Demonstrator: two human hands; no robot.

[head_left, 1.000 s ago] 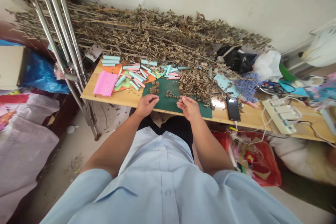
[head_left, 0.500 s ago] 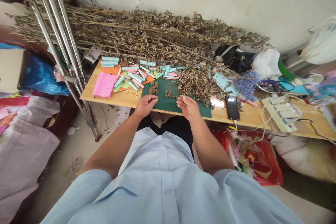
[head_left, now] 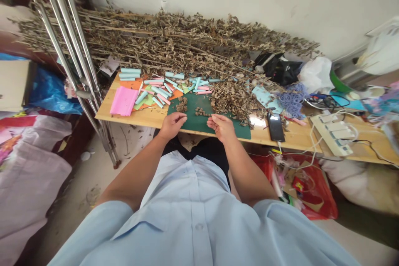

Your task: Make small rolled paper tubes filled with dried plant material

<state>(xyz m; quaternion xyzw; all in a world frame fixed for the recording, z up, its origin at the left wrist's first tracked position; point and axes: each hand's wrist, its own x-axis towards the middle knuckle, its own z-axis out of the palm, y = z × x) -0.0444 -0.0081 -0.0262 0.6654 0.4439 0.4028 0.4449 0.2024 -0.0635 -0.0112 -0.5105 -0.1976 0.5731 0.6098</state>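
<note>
My left hand [head_left: 173, 126] rests at the front edge of the green mat [head_left: 196, 126], thumb and fingers pressed together. Whatever it may hold is too small to see. Just beyond it lies a small heap of brown crumbly clumps [head_left: 182, 104]. My right hand [head_left: 222, 127] is closed with its fingers curled and its fingertips pinched, close to the end of a group of small round brown balls [head_left: 202, 112]. Anything in that pinch cannot be made out. Behind the right hand spreads a pile of dried leaves [head_left: 232, 100], partly on the mat.
Rolled blue and pink papers [head_left: 158, 91] and a pink paper stack [head_left: 122, 101] lie left on the wooden table [head_left: 106, 110]. Dried stalks [head_left: 174, 41] line the wall. A phone [head_left: 276, 127], purple yarn [head_left: 293, 100] and a power strip [head_left: 332, 134] sit right. Crutches [head_left: 73, 45] stand left.
My right hand has shifted slightly left toward the small balls, and its fingers have drawn more together. My left hand has stayed almost still.
</note>
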